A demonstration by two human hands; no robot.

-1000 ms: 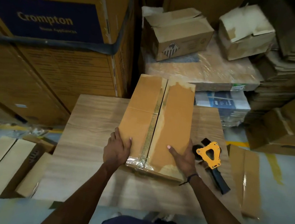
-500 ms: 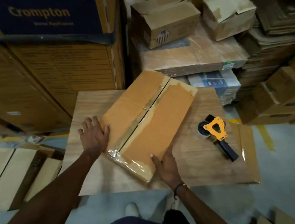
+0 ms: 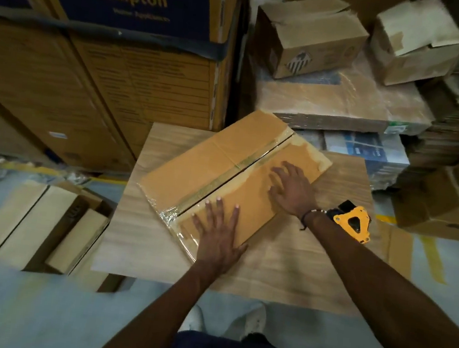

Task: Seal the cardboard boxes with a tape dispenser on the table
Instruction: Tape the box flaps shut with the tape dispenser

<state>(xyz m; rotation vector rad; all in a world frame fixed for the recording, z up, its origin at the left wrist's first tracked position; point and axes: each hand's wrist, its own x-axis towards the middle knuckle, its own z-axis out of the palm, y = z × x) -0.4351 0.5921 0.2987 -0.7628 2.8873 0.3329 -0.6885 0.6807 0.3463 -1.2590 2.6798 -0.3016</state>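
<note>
Box (image 3: 222, 173) turned; hands (image 3: 219, 236) shifted atop.

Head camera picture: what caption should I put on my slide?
Both hands, left hand and right hand, press flat on a cardboard box; tape dispenser waits nearby.

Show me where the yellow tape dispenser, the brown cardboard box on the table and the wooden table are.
yellow tape dispenser (image 3: 354, 222), head view, on its yellow frame.
brown cardboard box (image 3: 209, 165), head view, on its left top flap.
wooden table (image 3: 139, 238), head view, on the bare near-left surface.
</note>
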